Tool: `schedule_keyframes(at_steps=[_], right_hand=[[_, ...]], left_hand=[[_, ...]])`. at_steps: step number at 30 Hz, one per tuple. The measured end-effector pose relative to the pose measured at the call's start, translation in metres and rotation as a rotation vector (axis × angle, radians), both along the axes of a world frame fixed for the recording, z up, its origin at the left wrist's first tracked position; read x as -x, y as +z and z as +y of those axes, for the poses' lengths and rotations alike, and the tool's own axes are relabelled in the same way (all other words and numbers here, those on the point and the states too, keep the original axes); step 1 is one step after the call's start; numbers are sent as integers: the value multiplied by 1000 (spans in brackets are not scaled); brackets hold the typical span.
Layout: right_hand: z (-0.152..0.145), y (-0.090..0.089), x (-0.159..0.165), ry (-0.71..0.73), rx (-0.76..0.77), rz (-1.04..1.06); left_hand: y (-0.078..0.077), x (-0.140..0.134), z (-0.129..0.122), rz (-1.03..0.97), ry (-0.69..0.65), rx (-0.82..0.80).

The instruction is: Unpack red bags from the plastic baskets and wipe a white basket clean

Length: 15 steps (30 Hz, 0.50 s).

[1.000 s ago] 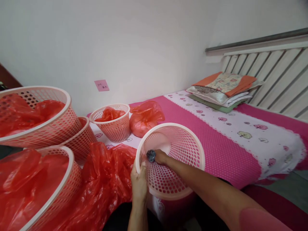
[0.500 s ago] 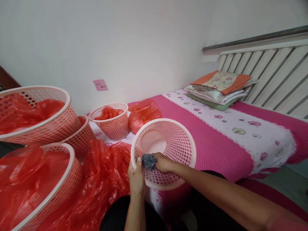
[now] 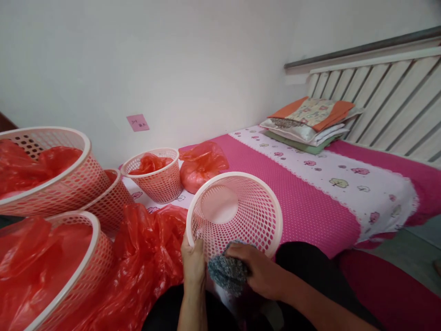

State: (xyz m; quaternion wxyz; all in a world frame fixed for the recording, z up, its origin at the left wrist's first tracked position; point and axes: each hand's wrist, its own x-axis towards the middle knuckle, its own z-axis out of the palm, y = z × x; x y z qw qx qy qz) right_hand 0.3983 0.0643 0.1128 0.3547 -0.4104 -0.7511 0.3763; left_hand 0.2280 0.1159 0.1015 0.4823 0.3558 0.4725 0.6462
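Note:
A pink perforated plastic basket [image 3: 260, 202] is tilted in front of me, its mouth turned toward me and nothing visible inside. My left hand [image 3: 194, 262] grips its rim at the lower left, the thumb over the edge. Bunched in my right hand [image 3: 257, 266] is a grey-blue cloth [image 3: 227, 272], held against or just in front of the basket's lower rim; the exact contact is hidden. The fingers of my right hand are curled over the cloth.
Left of me are several pink baskets [image 3: 98, 257] holding red plastic bags [image 3: 148, 248]. A smaller basket [image 3: 156, 184] and a filled red bag [image 3: 201, 168] stand on the bed [image 3: 310, 220] by the wall. Folded bedding [image 3: 306, 122] lies near the white headboard [image 3: 382, 92].
My right hand has drawn the cloth from inside the basket down and toward me to its near rim. My left hand keeps its grip, and the view has shifted slightly.

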Motion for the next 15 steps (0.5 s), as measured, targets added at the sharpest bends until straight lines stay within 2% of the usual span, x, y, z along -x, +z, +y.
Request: schedule_keyframes(at_steps=[4,6,8,12,15], right_hand=[[1,13,-26,138,5,-197],[5,18,-39,125,10,-295],[15,24,-47,24,-3,-329],[50,33,-43,-259,-189,-248],[87,34,-27,-360,-162,-370]], left_hand=[[-3,1,1,20,-12,17],[-6,2,2,48,-19,6],[-7,2,2,72,-22,2],[-6,2,3,142,-19,-26],[-6,2,3,171,-30,-53]])
